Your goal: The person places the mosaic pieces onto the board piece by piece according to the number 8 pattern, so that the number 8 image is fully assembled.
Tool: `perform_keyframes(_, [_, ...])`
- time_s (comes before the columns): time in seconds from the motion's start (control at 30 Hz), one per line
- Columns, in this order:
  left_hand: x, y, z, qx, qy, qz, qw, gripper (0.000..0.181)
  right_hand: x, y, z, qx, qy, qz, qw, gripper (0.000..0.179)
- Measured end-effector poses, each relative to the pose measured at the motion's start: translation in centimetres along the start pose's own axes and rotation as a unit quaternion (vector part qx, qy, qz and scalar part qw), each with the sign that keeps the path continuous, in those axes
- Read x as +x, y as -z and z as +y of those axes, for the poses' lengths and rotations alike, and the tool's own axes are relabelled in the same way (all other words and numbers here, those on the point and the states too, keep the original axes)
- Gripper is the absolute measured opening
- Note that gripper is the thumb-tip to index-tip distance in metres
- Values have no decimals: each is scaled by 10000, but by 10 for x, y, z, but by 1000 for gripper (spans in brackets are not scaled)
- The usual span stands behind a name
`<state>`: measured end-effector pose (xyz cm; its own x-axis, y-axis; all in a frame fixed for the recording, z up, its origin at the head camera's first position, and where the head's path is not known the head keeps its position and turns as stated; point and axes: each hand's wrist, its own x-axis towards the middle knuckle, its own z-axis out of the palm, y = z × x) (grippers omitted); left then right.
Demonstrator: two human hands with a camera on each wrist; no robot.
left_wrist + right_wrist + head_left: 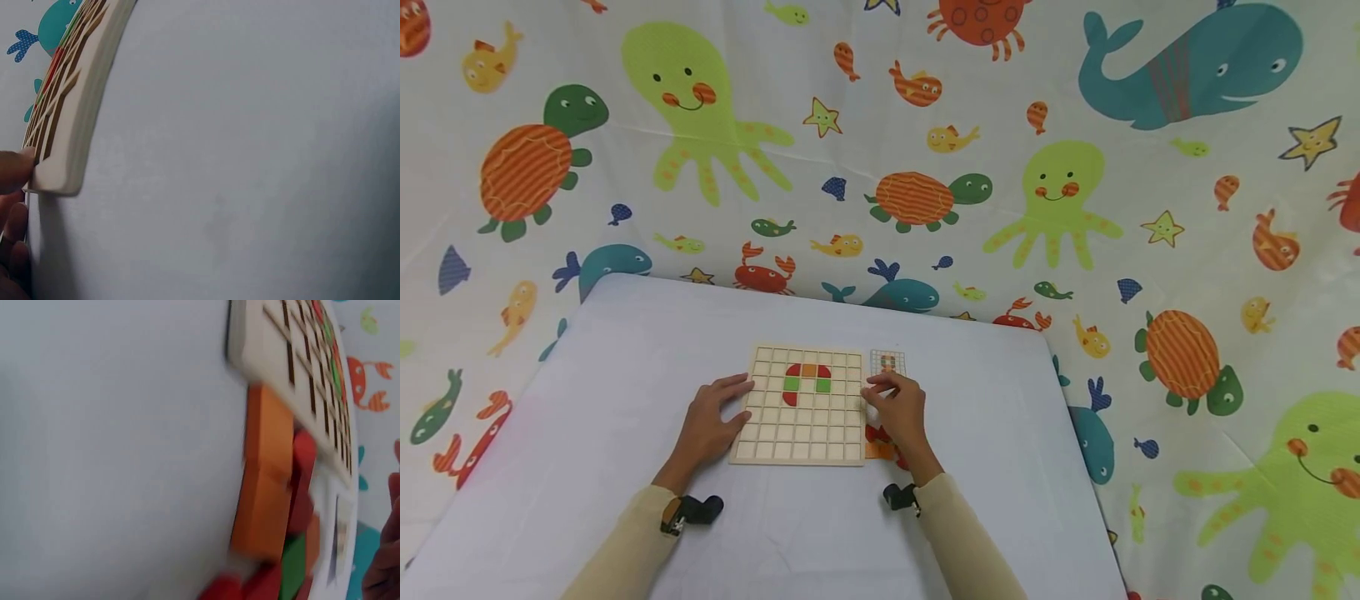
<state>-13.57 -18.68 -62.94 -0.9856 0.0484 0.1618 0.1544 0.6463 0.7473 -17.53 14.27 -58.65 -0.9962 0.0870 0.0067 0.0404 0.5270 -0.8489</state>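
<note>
A wooden grid board [797, 433] lies on the white table. Set in its upper middle are red rounded pieces [790, 399], an orange square [808, 370] and green squares [823, 386], forming part of a ring. My left hand [703, 425] touches the board's left edge, thumb and forefinger spread apart. At the right edge, my right hand [901, 412] has its thumb and forefinger close together; whether a small piece sits between them is hidden. Just beyond that hand is a small printed pattern card [888, 360]. Under the right wrist, loose orange blocks [265, 512] lie against the board.
More loose pieces lie beside the orange ones, among them red blocks [302, 456] and a green block [292, 567]. The white tabletop [820, 533] ends at the back against a hanging cloth [865, 275] printed with sea animals.
</note>
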Motion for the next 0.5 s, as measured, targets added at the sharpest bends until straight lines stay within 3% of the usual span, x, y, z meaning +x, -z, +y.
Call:
perform_keyframes(0.3, [1, 1, 1, 4, 124, -125, 9998, 53, -8, 36, 28, -718, -343, -528, 9954, 19])
perform_keyframes(0.5, [0, 1, 1, 24, 73, -88, 9999, 52, -12, 46, 38, -1330, -215, -881, 9870, 20])
